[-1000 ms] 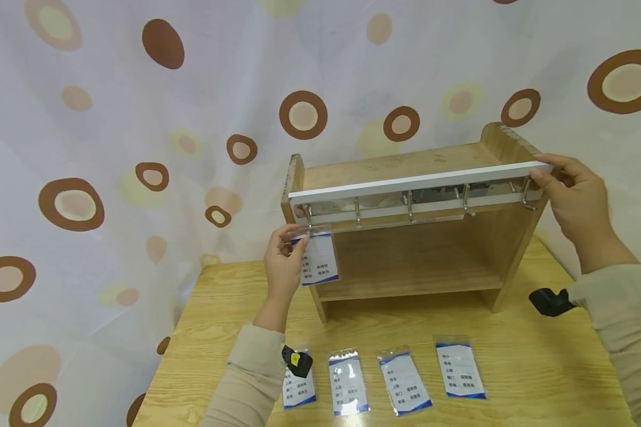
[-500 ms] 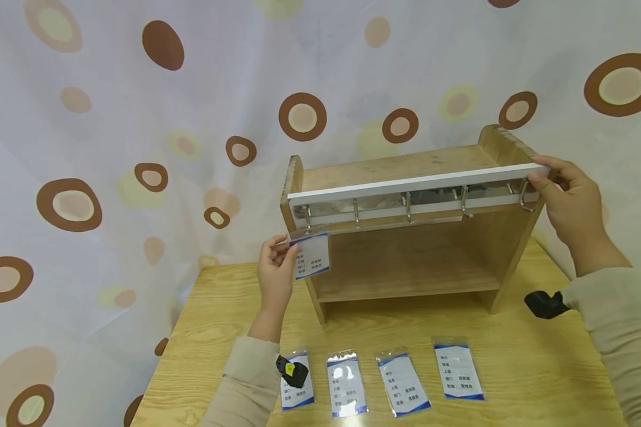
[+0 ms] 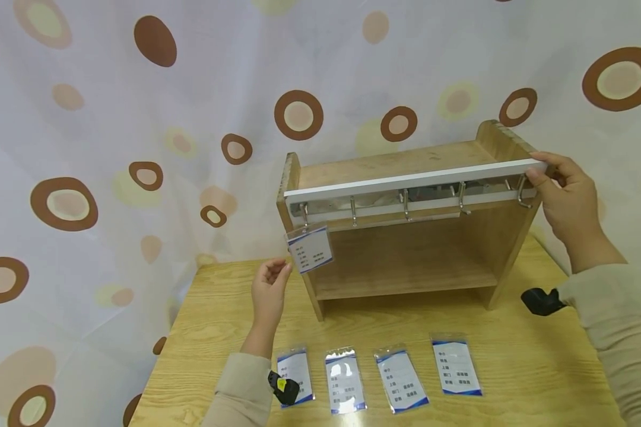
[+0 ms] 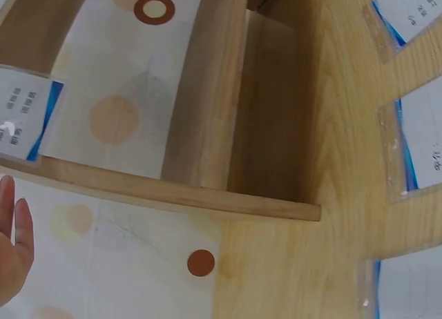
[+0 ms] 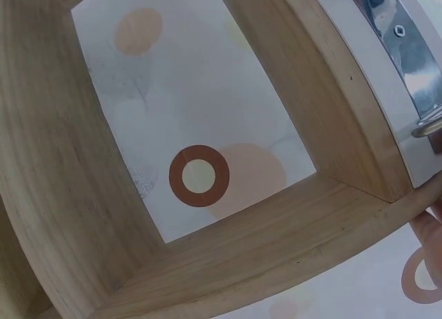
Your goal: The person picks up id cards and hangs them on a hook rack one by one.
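The left hand [image 3: 269, 292] is hovering with fingers loosely bent, holding nothing, and the clear-sleeved ID badge [image 3: 312, 249] is dangling, tilted, from the leftmost hook [image 3: 305, 213], just up and right of those fingertips! Well over to the right, the right hand [image 3: 568, 204] is pinching the end of the white hook rail [image 3: 422, 177] along the front of the wooden shelf [image 3: 406, 261]. Keeping that pinch steady, and checking the slot is sitting well over the hook, would probably be serving this hanging step best. Whether the slot is fully seated is proving too small to tell; below the left hand, a black wrist mount [image 3: 284, 388] is covering part of one table badge [image 3: 302, 363]; both wrist views are cutting their hands off at the edge
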The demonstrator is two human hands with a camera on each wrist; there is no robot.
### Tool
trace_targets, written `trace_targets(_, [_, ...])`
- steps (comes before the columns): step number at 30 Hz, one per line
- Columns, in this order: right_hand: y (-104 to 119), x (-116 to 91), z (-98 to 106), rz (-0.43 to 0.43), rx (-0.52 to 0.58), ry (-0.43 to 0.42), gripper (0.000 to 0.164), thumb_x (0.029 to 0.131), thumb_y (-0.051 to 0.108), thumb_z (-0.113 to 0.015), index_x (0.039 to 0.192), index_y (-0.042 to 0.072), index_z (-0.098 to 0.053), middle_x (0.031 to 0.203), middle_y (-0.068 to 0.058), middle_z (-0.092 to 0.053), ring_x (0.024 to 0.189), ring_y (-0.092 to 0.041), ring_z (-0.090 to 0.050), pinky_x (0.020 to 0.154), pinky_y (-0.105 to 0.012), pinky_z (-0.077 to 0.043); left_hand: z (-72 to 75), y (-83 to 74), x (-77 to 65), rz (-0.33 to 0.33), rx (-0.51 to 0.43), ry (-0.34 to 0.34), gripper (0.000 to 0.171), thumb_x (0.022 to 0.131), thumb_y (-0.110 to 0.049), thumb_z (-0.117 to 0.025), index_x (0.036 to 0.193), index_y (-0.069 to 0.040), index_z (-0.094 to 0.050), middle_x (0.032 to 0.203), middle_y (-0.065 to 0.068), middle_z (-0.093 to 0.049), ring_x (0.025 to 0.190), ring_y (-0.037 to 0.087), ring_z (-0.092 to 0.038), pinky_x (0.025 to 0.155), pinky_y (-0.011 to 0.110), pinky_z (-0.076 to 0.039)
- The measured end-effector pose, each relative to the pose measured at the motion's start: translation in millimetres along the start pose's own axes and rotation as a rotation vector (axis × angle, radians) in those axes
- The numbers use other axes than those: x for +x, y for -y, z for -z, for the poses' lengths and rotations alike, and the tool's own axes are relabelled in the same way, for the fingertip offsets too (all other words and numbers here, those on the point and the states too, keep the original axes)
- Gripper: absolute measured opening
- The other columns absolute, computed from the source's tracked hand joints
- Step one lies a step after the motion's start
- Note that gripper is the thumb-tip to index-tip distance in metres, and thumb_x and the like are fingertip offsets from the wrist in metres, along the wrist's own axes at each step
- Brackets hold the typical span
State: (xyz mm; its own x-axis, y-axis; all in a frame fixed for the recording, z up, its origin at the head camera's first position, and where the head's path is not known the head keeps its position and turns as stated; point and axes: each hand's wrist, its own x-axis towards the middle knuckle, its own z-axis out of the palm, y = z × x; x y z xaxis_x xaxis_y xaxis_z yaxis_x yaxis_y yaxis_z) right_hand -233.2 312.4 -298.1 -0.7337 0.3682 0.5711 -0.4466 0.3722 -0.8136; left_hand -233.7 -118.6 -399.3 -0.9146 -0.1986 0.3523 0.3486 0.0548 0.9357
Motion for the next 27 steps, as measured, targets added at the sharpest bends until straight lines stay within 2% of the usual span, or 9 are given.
trace_targets(10, [-2.8,-0.4,0.4,-0.003,0.006,0.001,0.029,0.084,0.01,-0.055,0.111,0.016,-0.059,0.088,0.013,-0.05,0.084,-0.002,-0.042,0.067,-0.011,-0.033,13.6,24.3,-10.8,0.113,0.123,-0.016,0.019,0.081,-0.007,-0.059,0.096,0.004,-0.054,0.088,0.009,-0.056,0.077,0.012,-0.051,0.069,0.019,-0.044])
trace_targets(17, [-1.9,0.0,-0.4,-0.007,0.018,-0.01,0.029,0.083,0.011,-0.055,0.112,0.016,-0.059,0.088,0.014,-0.051,0.084,-0.002,-0.042,0.068,-0.012,-0.032,27.0,45.5,-20.7,0.212,0.212,0.037,0.026,0.082,-0.016,-0.059,0.101,0.001,-0.054,0.092,0.009,-0.055,0.08,0.016,-0.05,0.069,0.02,-0.043])
trace_targets(27, [-1.1,0.5,-2.0,-0.011,0.028,-0.014,0.029,0.083,0.01,-0.055,0.111,0.016,-0.059,0.089,0.015,-0.051,0.083,-0.002,-0.042,0.067,-0.011,-0.033,39.8,76.2,-32.9,0.283,0.304,0.075,0.028,0.081,-0.013,-0.059,0.104,0.003,-0.054,0.092,0.01,-0.057,0.082,0.018,-0.05,0.071,0.026,-0.043])
